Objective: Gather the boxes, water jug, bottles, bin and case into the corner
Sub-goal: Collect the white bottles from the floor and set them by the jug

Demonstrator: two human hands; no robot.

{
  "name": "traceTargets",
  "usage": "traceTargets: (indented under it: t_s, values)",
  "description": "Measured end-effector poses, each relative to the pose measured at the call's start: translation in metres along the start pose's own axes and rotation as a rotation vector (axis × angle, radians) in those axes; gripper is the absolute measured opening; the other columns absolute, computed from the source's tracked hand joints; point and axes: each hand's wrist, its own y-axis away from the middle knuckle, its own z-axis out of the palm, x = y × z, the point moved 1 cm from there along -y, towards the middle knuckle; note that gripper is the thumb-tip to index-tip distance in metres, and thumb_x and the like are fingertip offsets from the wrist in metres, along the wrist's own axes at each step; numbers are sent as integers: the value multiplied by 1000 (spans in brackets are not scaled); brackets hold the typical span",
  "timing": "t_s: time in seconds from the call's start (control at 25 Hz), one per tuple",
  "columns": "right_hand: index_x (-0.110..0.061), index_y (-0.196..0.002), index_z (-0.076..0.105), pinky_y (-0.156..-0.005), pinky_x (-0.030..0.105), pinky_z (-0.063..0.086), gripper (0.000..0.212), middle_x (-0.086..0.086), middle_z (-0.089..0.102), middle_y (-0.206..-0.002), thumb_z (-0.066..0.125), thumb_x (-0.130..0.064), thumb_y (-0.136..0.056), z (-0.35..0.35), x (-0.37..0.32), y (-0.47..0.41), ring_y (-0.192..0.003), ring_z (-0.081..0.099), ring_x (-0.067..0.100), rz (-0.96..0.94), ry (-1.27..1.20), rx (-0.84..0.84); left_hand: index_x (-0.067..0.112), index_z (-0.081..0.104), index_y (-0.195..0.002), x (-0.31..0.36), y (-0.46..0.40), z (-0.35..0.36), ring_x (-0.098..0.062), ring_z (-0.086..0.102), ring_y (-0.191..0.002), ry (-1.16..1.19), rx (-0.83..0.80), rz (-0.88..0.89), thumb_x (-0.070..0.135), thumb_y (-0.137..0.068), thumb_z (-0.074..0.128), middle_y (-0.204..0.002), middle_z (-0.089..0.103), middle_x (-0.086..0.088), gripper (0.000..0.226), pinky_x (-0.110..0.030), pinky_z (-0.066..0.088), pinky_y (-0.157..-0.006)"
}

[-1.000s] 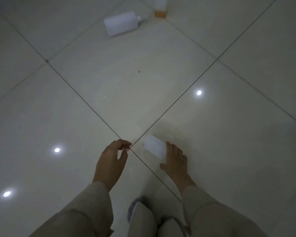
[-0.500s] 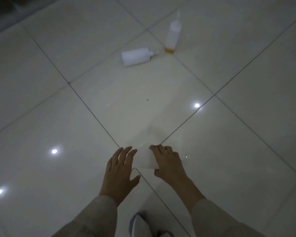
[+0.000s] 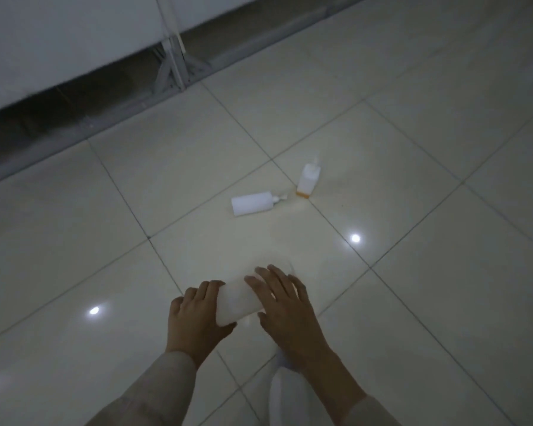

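I hold a small white box (image 3: 237, 299) low over the tiled floor with both hands. My left hand (image 3: 197, 318) grips its near left end, fingers curled over the top edge. My right hand (image 3: 286, 302) lies across its right part, fingers spread over the top and thumb at the near side. Farther ahead a white pump bottle (image 3: 253, 204) lies on its side. Just right of it stands a white bottle with an orange base (image 3: 308, 179). The other task objects are out of view.
A white panel on a metal frame (image 3: 173, 66) runs along the far left, with a dark gap beneath it. Glossy pale floor tiles (image 3: 428, 287) spread all around, showing bright light reflections. My knee and trouser leg (image 3: 286, 395) are at the bottom.
The view has tilted up and forward, bringing the panel and both bottles into sight. My left hand has joined the right on the white box, which has moved forward.
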Motion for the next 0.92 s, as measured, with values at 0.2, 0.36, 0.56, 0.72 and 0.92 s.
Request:
traceTargets:
  t_s: [0.2, 0.36, 0.56, 0.72, 0.92]
  values:
    - [-27, -128, 40, -97, 38, 44, 57, 0, 47, -136, 63, -15, -78, -30, 85, -65, -128, 29, 15, 286, -172, -22, 16, 45, -119, -4, -93, -29, -31, 52, -110, 399, 8, -498, 42, -63, 77, -119, 56, -8, 69, -40, 41, -88]
    - [-22, -124, 44, -80, 29, 44, 40, 3, 53, -119, 56, -17, -87, -16, 140, -130, -105, 51, 20, 593, -520, -192, 12, 43, -121, -18, -156, -36, -34, 53, -108, 553, 69, -628, 40, -65, 78, -118, 55, -14, 72, -44, 45, -87]
    - [-26, -133, 31, -78, 30, 44, 45, 6, 49, -112, 46, -32, -91, 55, 175, -228, -95, 51, 21, 965, -760, -462, 13, 42, -123, -50, -241, -14, -34, 51, -110, 546, 54, -598, 36, -67, 76, -120, 54, -12, 70, -44, 44, -87]
    - [-39, -141, 12, -86, 44, 50, 55, 10, 20, -148, 40, -40, -93, 130, 194, -306, -122, 41, 31, 1109, -846, -531, 14, 41, -123, -73, -310, 34, -34, 51, -109, 572, 84, -590, 33, -68, 75, -120, 54, -13, 68, -45, 45, -87]
    - [-53, -139, -5, -85, 56, 49, 67, 19, 16, -150, 42, -42, -92, 244, 217, -376, -128, 31, 41, 1164, -894, -482, 18, 40, -124, -101, -365, 104, -33, 51, -108, 641, 126, -655, 39, -68, 73, -119, 54, -9, 68, -39, 41, -81]
